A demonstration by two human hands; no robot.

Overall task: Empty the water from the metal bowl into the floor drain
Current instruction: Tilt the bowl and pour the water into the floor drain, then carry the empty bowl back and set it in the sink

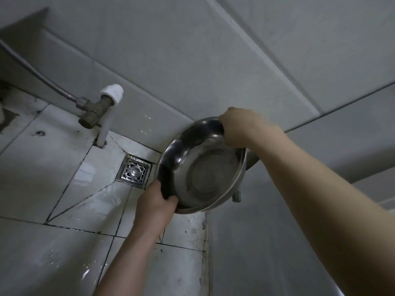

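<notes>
A shiny metal bowl (205, 167) hangs in the air just right of the square metal floor drain (134, 172), tilted so its inside faces me. Its inside looks wet, with no pool of water that I can make out. My left hand (154, 205) grips the bowl's near rim at the lower left. My right hand (239, 127) grips the far rim at the top. The drain grate sits in the white tiled floor (64, 167) near the wall, uncovered and partly beside the bowl's left edge.
A brass valve (94, 110) with a white pipe (105, 127) and a metal hose stands left of the drain by the wall. A grey tiled wall (192, 60) rises behind. A small metal fitting (236, 196) shows under the bowl's right edge. The floor looks wet.
</notes>
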